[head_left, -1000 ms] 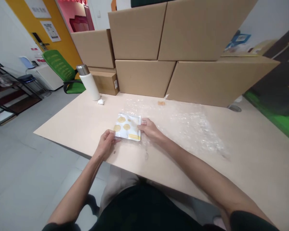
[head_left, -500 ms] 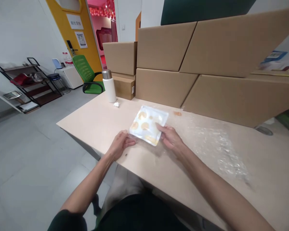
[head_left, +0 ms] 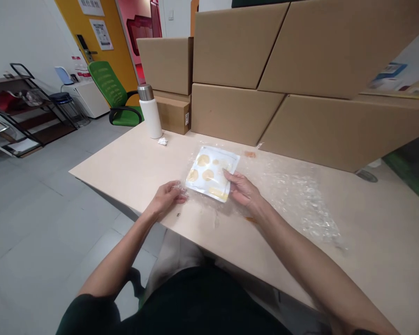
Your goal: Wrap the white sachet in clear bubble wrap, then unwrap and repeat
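A flat white packet point(head_left: 212, 171) printed with pale yellow round shapes is tilted above the table. My right hand point(head_left: 245, 190) grips its right edge, thumb on top and fingers underneath. My left hand point(head_left: 168, 197), just left of the packet's lower left corner, is closed on the edge of a clear plastic film. That film point(head_left: 214, 217) spreads under and around the packet; its exact outline is hard to make out. Clear crinkled plastic wrap point(head_left: 316, 209) lies on the table to the right of my right forearm.
Cardboard boxes point(head_left: 226, 111) are stacked along the back of the pale table point(head_left: 115, 163). A white bottle point(head_left: 151, 114) with a metal cap stands at the far left, a crumpled white scrap point(head_left: 163, 141) beside it. Beyond the table is a green chair point(head_left: 108, 86).
My left hand has drawn slightly leftward, away from the packet, with film at its fingertips. My right hand still holds the packet. The view has tilted down a little.
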Tool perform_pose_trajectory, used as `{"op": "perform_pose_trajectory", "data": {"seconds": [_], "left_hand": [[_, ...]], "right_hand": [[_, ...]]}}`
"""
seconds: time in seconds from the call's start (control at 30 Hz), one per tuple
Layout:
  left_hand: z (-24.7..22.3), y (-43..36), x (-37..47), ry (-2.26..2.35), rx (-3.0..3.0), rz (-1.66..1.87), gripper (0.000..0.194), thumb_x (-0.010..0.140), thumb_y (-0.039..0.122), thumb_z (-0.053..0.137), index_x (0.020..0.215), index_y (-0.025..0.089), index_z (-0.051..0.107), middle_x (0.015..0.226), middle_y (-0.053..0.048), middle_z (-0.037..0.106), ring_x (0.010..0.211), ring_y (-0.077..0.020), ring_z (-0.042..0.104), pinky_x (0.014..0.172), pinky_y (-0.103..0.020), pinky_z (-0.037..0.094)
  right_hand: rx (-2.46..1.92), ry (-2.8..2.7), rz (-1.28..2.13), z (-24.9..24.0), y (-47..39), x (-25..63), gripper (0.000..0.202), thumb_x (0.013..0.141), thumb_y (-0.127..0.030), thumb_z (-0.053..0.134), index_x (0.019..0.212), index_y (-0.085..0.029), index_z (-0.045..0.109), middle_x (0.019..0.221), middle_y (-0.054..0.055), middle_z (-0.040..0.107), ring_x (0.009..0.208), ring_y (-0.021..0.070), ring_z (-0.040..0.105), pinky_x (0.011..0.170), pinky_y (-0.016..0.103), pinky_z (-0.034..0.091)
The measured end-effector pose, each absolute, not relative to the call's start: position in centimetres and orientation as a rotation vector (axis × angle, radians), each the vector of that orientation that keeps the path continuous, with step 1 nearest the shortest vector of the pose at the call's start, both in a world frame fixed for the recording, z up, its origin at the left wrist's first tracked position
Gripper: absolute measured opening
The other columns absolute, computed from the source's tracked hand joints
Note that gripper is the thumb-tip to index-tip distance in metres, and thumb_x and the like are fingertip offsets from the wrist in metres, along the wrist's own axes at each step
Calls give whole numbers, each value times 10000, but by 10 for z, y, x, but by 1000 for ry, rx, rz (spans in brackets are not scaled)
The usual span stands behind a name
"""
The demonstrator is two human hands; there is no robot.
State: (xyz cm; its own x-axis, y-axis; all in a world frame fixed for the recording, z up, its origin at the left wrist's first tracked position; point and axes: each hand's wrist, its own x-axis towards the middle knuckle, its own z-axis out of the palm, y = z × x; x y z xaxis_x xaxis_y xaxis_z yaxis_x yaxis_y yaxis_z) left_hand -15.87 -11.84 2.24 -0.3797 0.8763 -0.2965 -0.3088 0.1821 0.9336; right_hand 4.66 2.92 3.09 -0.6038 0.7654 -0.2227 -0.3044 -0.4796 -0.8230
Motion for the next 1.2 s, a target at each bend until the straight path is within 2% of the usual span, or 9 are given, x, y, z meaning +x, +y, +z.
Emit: {"op": "perform_pose_trajectory", "data": {"seconds": [0.1,0.23,0.33,0.43,0.57,0.7,0.83,0.97,1.2], "left_hand": [[22,-119,-160,1369,580,1406,275,805,174,765,1056,95,684,939,-121,747,732,-158,743,713,-257,628],[21,-120,-160,1361,540,1413,211,831,172,739,1024,98,699,956,-125,745,724,-158,743,706,-251,630],[22,-121,-159,1361,538,1412,244,832,176,745,1056,97,688,961,-123,743,727,-151,739,720,-252,630],[22,-121,-158,1385,546,1422,257,842,209,748,1056,91,670,948,-106,734,721,-143,735,720,-255,631],[20,-120,-160,1368,580,1403,247,824,221,769,1001,76,675,910,-102,732,720,-140,732,688,-230,621],[19,-118,-160,1371,581,1402,266,785,252,807,956,86,689,872,-90,736,704,-134,727,679,-226,618],[20,-116,-156,1378,573,1463,237,768,265,813,874,92,690,810,-65,728,651,-101,702,646,-190,607],[22,-115,-152,1406,555,1512,238,748,233,826,856,100,661,772,-49,719,638,-109,705,616,-195,613],[24,-114,-153,1428,549,1470,201,803,201,778,900,91,641,809,-77,728,625,-135,727,610,-218,624]], "right_hand": [[-918,-1081,2065,25,30,33,280,667,-242,845,867,-187,657,755,38,739,710,209,703,557,299,563],[-1144,-1232,1912,19,31,24,196,721,-176,783,833,-176,621,613,-11,653,458,106,540,360,196,365],[-1180,-1317,1847,19,31,23,177,751,-144,743,842,-171,593,569,-42,603,378,68,431,321,180,255],[-1225,-1437,1768,20,31,21,164,778,-146,719,861,-172,580,548,-60,571,365,65,407,330,182,248],[-1315,-1605,1631,21,36,16,247,763,-197,762,955,-179,608,654,-22,646,489,113,543,425,209,392],[-1419,-1779,1426,24,40,11,357,757,-216,769,1074,-173,611,946,83,729,792,214,674,617,274,502],[-1492,-2089,1138,29,36,5,448,857,-293,684,1248,-128,543,1241,187,664,1135,302,624,868,341,490],[-1491,-2389,859,30,33,3,496,947,-408,550,1335,-111,464,1225,220,664,1120,328,636,857,369,488],[-1217,-2244,856,16,36,0,386,924,-329,566,1277,-183,507,1193,133,705,1058,285,669,868,360,488]]}}
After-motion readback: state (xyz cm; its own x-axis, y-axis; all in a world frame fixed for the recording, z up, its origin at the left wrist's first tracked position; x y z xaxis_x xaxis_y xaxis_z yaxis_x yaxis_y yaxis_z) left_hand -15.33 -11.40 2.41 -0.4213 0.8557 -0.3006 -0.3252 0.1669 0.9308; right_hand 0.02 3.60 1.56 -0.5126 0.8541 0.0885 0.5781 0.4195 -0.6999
